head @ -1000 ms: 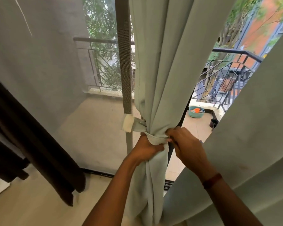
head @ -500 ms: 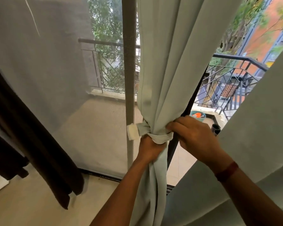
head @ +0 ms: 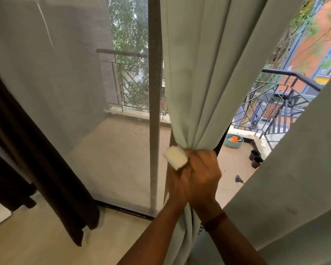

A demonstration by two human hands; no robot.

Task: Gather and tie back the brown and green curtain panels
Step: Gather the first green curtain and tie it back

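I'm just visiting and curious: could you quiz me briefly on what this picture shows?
1. True or false: a hand grips the brown curtain.
2. Which sits on the balcony floor? A) teal basin B) chair C) ladder
3. Fill in: where the left hand and right hand grip the green curtain, a ___ tab sticks out.
Key: 1 false; 2 A; 3 white.
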